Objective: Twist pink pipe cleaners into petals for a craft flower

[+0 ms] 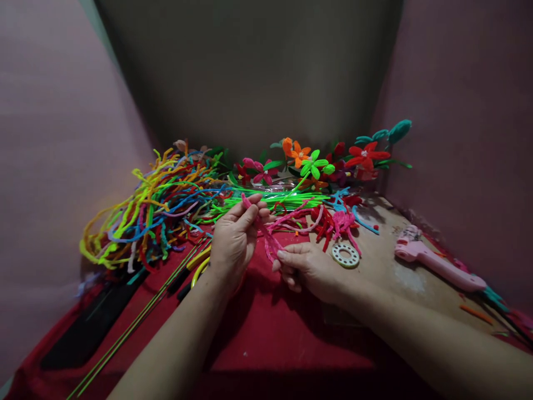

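A pink pipe cleaner (271,244) is stretched between my two hands above the red cloth. My left hand (235,233) pinches its upper end between thumb and forefinger, and a short tip sticks up past the fingers. Lower and to the right, my right hand (306,265) has the other part, a bent loop, closed between thumb and fingertips. Behind the hands lie more pink pipe cleaners (306,214) and a bundle of bright green stems (308,199). Just right of my right hand is a round disc with holes (345,255).
A large heap of coloured pipe cleaners (145,216) spreads at the left. Finished fuzzy flowers (314,165) stand along the back. On the brown board (375,289) rests a pink glue gun (441,266). Thin green sticks (137,322) and yellow-handled pliers (200,269) lie left of my left hand.
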Demonstrator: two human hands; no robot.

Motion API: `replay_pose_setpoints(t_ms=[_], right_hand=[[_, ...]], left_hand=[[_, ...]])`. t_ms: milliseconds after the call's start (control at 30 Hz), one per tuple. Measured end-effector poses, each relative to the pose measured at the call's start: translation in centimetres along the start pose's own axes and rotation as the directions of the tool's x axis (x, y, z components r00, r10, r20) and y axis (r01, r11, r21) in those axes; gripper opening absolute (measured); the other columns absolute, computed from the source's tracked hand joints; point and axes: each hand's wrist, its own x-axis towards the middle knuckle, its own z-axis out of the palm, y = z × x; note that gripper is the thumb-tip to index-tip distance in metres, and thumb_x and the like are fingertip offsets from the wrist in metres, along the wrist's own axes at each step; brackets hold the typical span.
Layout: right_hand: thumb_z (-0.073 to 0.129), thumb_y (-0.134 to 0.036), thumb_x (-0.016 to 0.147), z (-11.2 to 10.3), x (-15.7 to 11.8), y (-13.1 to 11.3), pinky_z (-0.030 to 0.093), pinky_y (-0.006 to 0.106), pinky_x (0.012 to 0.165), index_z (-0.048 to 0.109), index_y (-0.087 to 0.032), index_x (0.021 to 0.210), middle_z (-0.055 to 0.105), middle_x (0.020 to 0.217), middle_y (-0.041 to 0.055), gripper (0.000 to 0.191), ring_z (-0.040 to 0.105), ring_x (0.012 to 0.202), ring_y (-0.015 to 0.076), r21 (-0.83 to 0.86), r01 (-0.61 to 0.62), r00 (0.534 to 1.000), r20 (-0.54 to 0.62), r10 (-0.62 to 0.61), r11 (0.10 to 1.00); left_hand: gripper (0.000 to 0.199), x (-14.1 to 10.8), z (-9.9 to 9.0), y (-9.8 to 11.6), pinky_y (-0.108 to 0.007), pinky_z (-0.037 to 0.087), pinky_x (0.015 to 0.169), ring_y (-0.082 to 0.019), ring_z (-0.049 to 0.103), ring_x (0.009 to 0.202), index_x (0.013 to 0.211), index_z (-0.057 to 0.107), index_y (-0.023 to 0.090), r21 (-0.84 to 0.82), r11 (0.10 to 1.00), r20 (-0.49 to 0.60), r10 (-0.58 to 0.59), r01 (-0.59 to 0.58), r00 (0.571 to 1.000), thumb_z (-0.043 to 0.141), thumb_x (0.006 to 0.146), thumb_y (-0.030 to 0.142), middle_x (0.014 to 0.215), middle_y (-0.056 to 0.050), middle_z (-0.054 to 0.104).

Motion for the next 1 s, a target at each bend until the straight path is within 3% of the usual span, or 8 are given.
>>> replay_pose_setpoints(t_ms=[200,433,567,667,767,867,933,1000], right_hand=[[0.054,-0.035,0.077,-0.1,-0.2,-0.2,0.022,0.02,0.034,0.057,-0.013,0.065,0.039,0.041,-0.0059,0.025,0.032,0.034,0.0058,-0.03,0.026,1.0,0.017,-0.025,0.999],[0.046,-0.035,0.083,0.0,-0.1,-0.6,0.02,0.021,0.037,0.043,-0.018,0.063,0.033,0.044,-0.0075,0.026,0.027,0.037,0.0058,-0.195,0.036,0.999,0.02,-0.033,0.98],[0.042,-0.028,0.085,0.7,-0.5,0.1,0.024,0.023,0.048,0.039,-0.017,0.06,0.036,0.053,-0.0048,0.028,0.031,0.047,0.0064,-0.592,0.172,0.982,0.04,-0.185,0.788],[0.044,-0.024,0.084,1.4,-1.2,0.4,0.025,0.024,0.053,0.037,-0.016,0.055,0.037,0.053,-0.0039,0.031,0.032,0.051,0.0069,-0.717,0.243,0.968,0.137,-0.21,0.654],[0.039,-0.024,0.087,1.7,-1.7,0.2,0.028,0.023,0.052,0.044,-0.016,0.06,0.042,0.056,-0.0032,0.029,0.037,0.051,0.0068,-0.574,0.182,0.978,0.024,-0.206,0.798],[0.042,-0.033,0.087,1.5,-1.4,-0.2,0.031,0.022,0.048,0.051,-0.016,0.076,0.05,0.065,-0.0012,0.022,0.043,0.05,0.0073,-0.259,0.098,0.978,-0.152,-0.141,0.961],[0.045,-0.036,0.085,1.3,-0.9,-0.3,0.035,0.023,0.047,0.052,-0.015,0.083,0.055,0.07,0.0021,0.023,0.05,0.051,0.0101,0.028,0.05,0.994,-0.098,-0.047,0.998],[0.047,-0.036,0.084,1.1,-0.4,-0.2,0.038,0.025,0.048,0.054,-0.012,0.081,0.058,0.071,0.0054,0.025,0.055,0.054,0.0129,0.246,-0.031,0.998,0.054,0.018,0.969]], left_hand=[[0.01,0.3,-0.4,-0.5,-0.025,0.053,0.073,-0.009,0.063,0.065,0.081,0.068,0.007,0.022,1.0,0.007,-0.022,0.022,1.0,0.058,0.077,0.009,0.077,-0.006,0.068],[0.019,0.6,-0.6,-0.4,-0.022,0.049,0.05,-0.011,0.059,0.053,0.073,0.061,0.011,-0.024,0.994,-0.061,-0.112,0.111,0.992,0.048,0.085,0.018,0.061,-0.004,0.062],[0.025,1.1,-0.9,0.1,-0.014,0.03,0.033,-0.003,0.037,0.033,0.07,0.055,0.01,-0.134,0.97,-0.049,-0.212,0.203,0.976,0.04,0.089,0.015,0.044,0.005,0.041],[0.022,1.8,-1.8,1.0,-0.015,0.022,0.031,-0.002,0.029,0.031,0.07,0.052,0.011,-0.224,0.968,-0.082,-0.13,0.108,0.988,0.04,0.089,0.013,0.043,0.008,0.034],[0.02,2.3,-2.5,1.8,-0.015,0.021,0.032,-0.002,0.027,0.032,0.072,0.05,0.011,-0.262,0.962,-0.113,-0.114,0.082,0.987,0.041,0.089,0.014,0.044,0.008,0.033],[0.021,2.0,-2.2,1.7,-0.015,0.02,0.032,-0.002,0.027,0.033,0.072,0.05,0.011,-0.248,0.963,-0.099,-0.133,0.105,0.986,0.04,0.09,0.016,0.045,0.008,0.033],[0.022,1.5,-1.4,1.3,-0.015,0.021,0.032,-0.002,0.027,0.033,0.072,0.051,0.011,-0.225,0.968,-0.079,-0.132,0.111,0.988,0.039,0.09,0.016,0.045,0.008,0.033],[0.022,0.9,-0.7,0.7,-0.015,0.021,0.032,-0.002,0.028,0.034,0.072,0.052,0.01,-0.203,0.97,-0.063,-0.146,0.13,0.987,0.04,0.09,0.017,0.045,0.007,0.034]])
